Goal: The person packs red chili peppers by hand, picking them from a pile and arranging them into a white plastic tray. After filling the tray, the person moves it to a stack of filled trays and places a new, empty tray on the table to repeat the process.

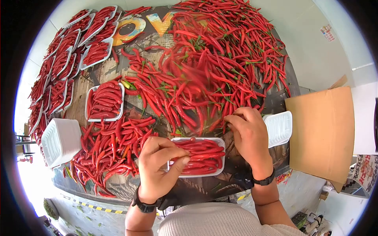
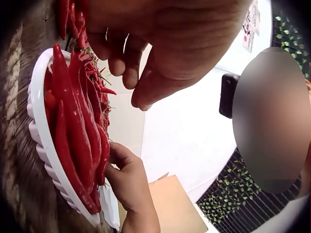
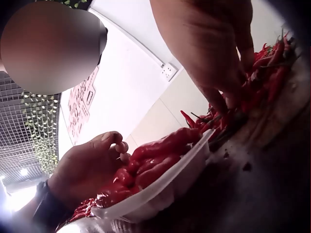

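Note:
A white tray (image 1: 176, 139) of red peppers (image 1: 201, 157) lies before the person. Over its left side hovers the left hand (image 1: 159, 167), fingers loosely bent and thumb close to the index finger; the left wrist view shows nothing held in that hand (image 2: 170, 43). Beyond the tray's upper right corner, the right hand (image 1: 250, 135) reaches down to the near edge of the large pepper pile (image 1: 220, 59). In the right wrist view, the fingertips of this hand (image 3: 209, 48) touch peppers (image 3: 257, 87); no clear grip shows, and the tips are partly hidden.
A second filled tray (image 1: 87, 103) sits left of centre, above a smaller pepper heap (image 1: 118, 145). Empty trays stand stacked at left (image 1: 61, 141) and right (image 1: 278, 128). Many filled trays (image 1: 96, 53) cover the far left. A cardboard box (image 1: 323, 133) is at right.

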The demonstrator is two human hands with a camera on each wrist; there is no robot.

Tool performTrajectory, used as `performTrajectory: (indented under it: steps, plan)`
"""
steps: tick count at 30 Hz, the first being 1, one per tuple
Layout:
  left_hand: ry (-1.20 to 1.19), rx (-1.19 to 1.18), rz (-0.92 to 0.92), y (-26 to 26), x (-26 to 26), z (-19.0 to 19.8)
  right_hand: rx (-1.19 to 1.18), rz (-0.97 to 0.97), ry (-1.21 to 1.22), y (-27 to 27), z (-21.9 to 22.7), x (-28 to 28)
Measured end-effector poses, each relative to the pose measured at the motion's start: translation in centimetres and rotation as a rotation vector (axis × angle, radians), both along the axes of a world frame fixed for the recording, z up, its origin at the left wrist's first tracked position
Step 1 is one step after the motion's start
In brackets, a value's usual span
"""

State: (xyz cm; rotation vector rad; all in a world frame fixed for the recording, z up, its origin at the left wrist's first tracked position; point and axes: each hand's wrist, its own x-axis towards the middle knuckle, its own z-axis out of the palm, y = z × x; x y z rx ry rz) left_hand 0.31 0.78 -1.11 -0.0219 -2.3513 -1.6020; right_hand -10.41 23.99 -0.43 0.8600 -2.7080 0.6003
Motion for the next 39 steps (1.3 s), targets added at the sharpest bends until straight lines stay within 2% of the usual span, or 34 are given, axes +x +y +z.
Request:
performTrajectory:
  steps: [11, 14, 16, 18, 19, 20, 22, 27, 30, 33, 34, 36, 39]
  plan:
    - [0.061, 0.078, 0.005, -0.3, 0.0, -0.2, -0.052, 0.071, 0.125, 0.5, -0.3, -0.3]
    - [0.055, 0.08, 0.014, -0.3, 0.0, -0.3, -0.265, 0.005, 0.29, 0.4, 1.6, 1.0]
    - [0.061, 0.073, -0.027, -0.5, 0.1, -0.5, -0.485, -0.029, 0.191, 0.4, 2.8, 3.2]
    - [0.09, 0.072, -0.037, -0.4, 0.1, -0.6, -0.844, 0.01, -0.087, 0.3, 3.1, 5.6]
    - [0.115, 0.068, -0.053, -0.4, 0.0, -0.6, -0.907, 0.042, -0.285, 0.0, 3.7, 6.9]
    - [0.112, 0.07, -0.056, -0.4, 0.0, -0.3, -0.867, 0.158, -0.435, 0.4, 3.8, 7.1]
    - [0.188, -0.012, -0.1, -0.2, -0.1, 0.4, -1.079, 0.138, -0.783, -0.3, 2.9, 8.1]
    - [0.16, -0.045, -0.161, -0.3, 0.0, 0.2, -1.218, 0.148, -1.031, 0.0, 1.3, 7.9]
    - [0.154, -0.06, -0.153, -0.3, 0.0, 0.1, -1.206, 0.172, -1.003, -0.1, 1.1, 7.7]
    - [0.144, -0.068, -0.145, -0.4, -0.1, 0.2, -0.677, 0.134, -0.413, -0.5, 2.2, 7.1]
    - [0.148, -0.076, -0.147, -0.4, -0.1, 0.3, -0.677, 0.133, -0.417, -0.6, 2.4, 6.7]
    - [0.139, -0.078, -0.154, -0.4, -0.2, 0.6, -0.439, 0.226, -0.116, -0.7, 2.7, 5.9]
    - [0.125, -0.075, -0.16, -0.3, -0.2, 0.7, -0.469, 0.197, -0.11, -0.6, 2.2, 6.0]
